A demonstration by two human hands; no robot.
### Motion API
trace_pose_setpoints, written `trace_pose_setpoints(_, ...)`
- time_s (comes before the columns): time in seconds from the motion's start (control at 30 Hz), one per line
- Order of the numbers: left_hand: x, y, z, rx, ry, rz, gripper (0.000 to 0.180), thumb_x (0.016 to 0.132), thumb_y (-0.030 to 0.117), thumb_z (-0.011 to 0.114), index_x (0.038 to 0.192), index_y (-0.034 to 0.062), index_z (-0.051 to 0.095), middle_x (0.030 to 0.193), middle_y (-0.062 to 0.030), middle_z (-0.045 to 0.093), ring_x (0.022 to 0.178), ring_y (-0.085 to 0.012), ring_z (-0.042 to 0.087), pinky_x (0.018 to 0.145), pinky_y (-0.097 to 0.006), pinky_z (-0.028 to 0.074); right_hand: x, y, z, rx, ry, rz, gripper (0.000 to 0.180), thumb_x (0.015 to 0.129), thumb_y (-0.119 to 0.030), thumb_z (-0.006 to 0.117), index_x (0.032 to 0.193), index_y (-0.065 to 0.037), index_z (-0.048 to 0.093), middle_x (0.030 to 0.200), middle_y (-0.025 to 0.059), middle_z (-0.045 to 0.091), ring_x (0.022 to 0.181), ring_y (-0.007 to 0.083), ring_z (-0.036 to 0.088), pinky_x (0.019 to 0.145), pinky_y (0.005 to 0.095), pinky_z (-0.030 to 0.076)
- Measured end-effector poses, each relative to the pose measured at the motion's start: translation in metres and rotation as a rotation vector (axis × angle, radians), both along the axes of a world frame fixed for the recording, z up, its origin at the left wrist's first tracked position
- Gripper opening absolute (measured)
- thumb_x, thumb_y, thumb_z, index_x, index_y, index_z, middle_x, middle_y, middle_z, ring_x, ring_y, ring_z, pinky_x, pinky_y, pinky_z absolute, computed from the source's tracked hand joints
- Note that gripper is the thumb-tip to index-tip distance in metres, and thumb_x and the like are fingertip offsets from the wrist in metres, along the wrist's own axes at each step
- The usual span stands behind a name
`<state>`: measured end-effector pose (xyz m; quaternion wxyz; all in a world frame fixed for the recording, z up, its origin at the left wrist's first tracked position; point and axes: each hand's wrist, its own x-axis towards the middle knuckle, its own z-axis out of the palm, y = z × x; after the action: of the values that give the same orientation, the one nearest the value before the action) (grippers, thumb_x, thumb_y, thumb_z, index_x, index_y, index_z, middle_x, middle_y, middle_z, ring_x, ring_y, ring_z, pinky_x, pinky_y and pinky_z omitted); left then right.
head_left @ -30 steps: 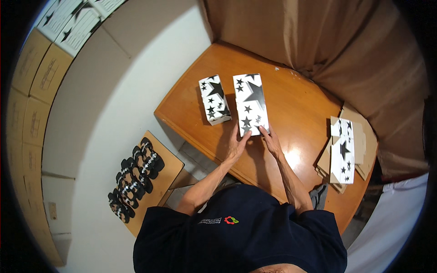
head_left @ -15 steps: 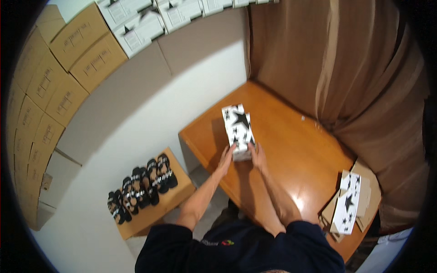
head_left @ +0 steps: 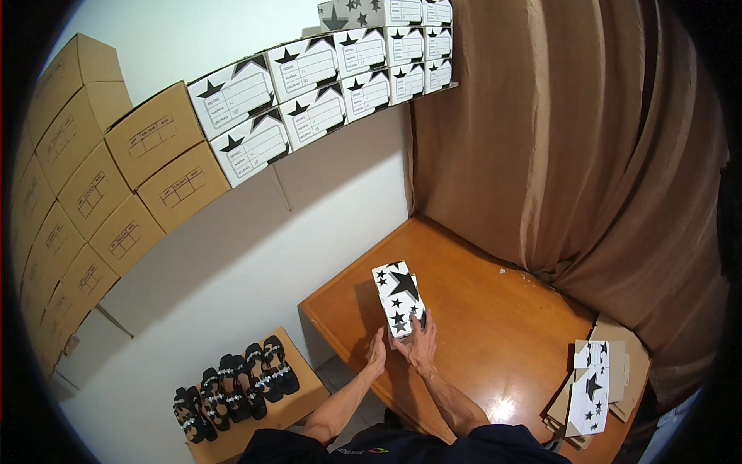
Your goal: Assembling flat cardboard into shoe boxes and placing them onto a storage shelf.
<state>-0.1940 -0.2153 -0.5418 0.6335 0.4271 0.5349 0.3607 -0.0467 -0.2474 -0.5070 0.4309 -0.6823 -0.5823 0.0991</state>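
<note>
A white shoe box printed with black stars sits on the wooden table, its long side pointing away from me. My right hand grips its near right corner, fingers up over the edge and thumb across the near end. Beside the near left corner is my left hand, fingers stretched out and slightly apart from the box.
Flat cardboard pieces lie at the table's right, a star-printed one on top. Several black sandals line a cardboard surface at lower left. Star-printed boxes and brown boxes are stacked along the wall. A brown curtain hangs at right.
My left hand has come off the box's side. My right hand has shifted onto its near corner. The view has tipped up, showing more of the stacked boxes.
</note>
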Motion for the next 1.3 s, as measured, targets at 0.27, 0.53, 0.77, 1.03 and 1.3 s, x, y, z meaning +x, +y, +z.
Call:
trace_pose_setpoints(0.27,0.028,0.015,-0.031,0.418,0.675,-0.061,0.112,0.073,0.059,0.082,0.165,0.0248,0.028,0.172,-0.0247,0.001,0.157,-0.0482,0.005,0.12,-0.071,0.013,0.045,-0.022,-0.001,0.184,0.078,-0.233,0.075,0.073,-0.041,0.09,0.134,-0.006,0.064,0.157,0.0264,0.038,0.142,0.0462,0.04,0.115,0.0528,0.04)
trace_pose_setpoints(0.53,0.074,0.016,-0.019,0.492,1.008,-0.018,0.118,0.064,0.078,0.079,0.162,0.029,0.034,0.174,-0.0171,0.0,0.158,-0.0443,0.001,0.111,-0.083,0.013,0.128,-0.013,0.18,0.811,0.168,-0.291,0.071,0.079,-0.042,0.086,0.137,-0.01,0.063,0.152,0.0181,0.043,0.141,0.0401,0.042,0.114,0.053,0.038)
trace_pose_setpoints(0.77,0.074,0.015,-0.016,0.561,1.037,-0.071,0.077,0.072,0.049,0.083,0.142,0.0274,0.06,0.17,-0.0143,0.021,0.154,-0.0425,0.022,0.102,-0.081,0.033,0.14,0.038,0.452,1.168,0.087,0.071,0.067,0.084,-0.038,0.085,0.141,-0.012,0.06,0.152,0.0147,0.041,0.129,0.032,0.058,0.095,0.0414,0.058)
trace_pose_setpoints(1.03,0.02,-0.02,0.02,0.766,0.728,0.311,0.045,0.09,0.031,0.07,0.13,0.0112,0.072,0.131,-0.014,0.07,0.126,-0.0348,0.058,0.11,-0.042,0.044,0.082,0.123,0.626,1.035,-0.122,0.113,0.092,0.075,-0.085,0.067,0.135,-0.014,0.068,0.143,0.0126,0.056,0.117,0.0309,0.067,0.093,0.0454,0.057)
trace_pose_setpoints(1.3,-0.033,-0.118,0.173,0.355,-0.097,0.571,0.041,0.097,0.024,0.062,0.129,0.0008,0.072,0.109,-0.0026,0.076,0.076,-0.0064,0.051,0.066,-0.025,0.041,0.058,0.217,0.676,0.971,-0.266,0.049,0.104,0.071,-0.092,0.063,0.139,-0.014,0.066,0.149,0.0218,0.053,0.128,0.0436,0.059,0.091,0.0587,0.056)
